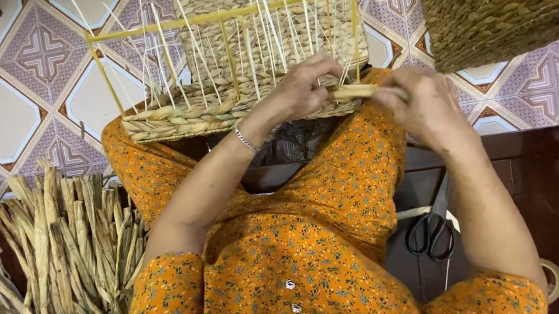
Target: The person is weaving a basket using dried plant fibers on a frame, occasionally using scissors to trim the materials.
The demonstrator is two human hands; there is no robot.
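Left hand (pixel 303 87): pinches woven edge of basket frame (pixel 236 53), frame centre.
Right hand (pixel 418 104): grips fibre strand (pixel 353 91), lying horizontal between both hands, nearer the right.

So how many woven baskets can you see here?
2. One half-woven basket on a yellow frame rests on the person's lap, under the left hand and right hand. A finished basket sits at the top right, partly out of frame. Others may be hidden.

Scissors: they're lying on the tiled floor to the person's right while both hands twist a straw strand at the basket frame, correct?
Not quite. The scissors lie on the dark wooden bench, not the tiled floor. The head view shows this. The rest holds: left hand and right hand twist a straw strand at the basket frame.
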